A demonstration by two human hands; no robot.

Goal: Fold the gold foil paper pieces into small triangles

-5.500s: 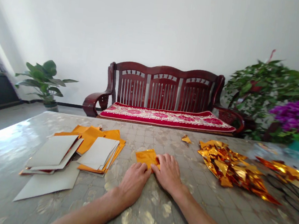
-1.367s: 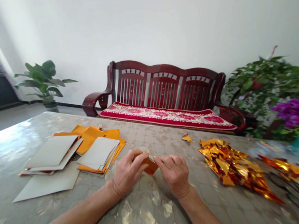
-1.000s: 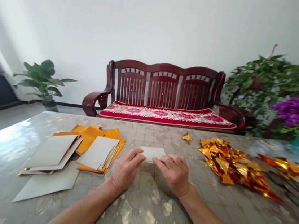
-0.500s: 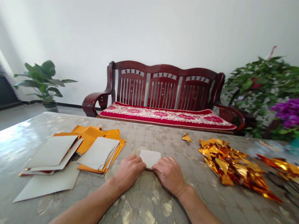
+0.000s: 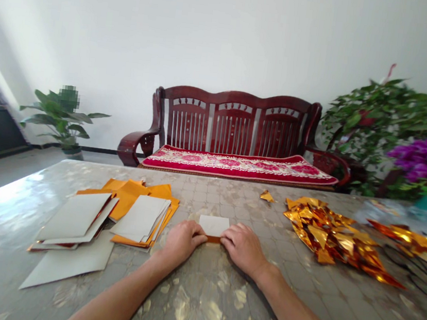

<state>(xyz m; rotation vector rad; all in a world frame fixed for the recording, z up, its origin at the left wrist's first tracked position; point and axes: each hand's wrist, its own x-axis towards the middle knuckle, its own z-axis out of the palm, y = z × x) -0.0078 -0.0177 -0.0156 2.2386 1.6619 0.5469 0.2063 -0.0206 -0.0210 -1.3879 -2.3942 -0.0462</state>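
A small sheet of paper [image 5: 213,225], pale on top, lies on the table between my hands. Along its near edge runs a narrow orange foil strip, folded up over the pale side. My left hand [image 5: 185,239] pinches the near left corner, fingers closed. At the near right corner, my right hand [image 5: 242,245] pinches the same edge with thumb and fingers together. Both forearms rest low over the table. The sheet's two near corners are hidden under the fingers.
Left of my hands lie stacked pale sheets [image 5: 74,218] and another paper stack [image 5: 142,218] on orange sheets [image 5: 126,196]. To the right is a heap of folded gold foil pieces [image 5: 329,231], with a black cable [image 5: 414,265] beyond. A wooden bench [image 5: 233,126] stands behind the table [image 5: 196,303].
An orange strip now shows along the paper's near edge, where only the pale side showed before. My left fingers have shifted slightly down; my right hand has barely moved.
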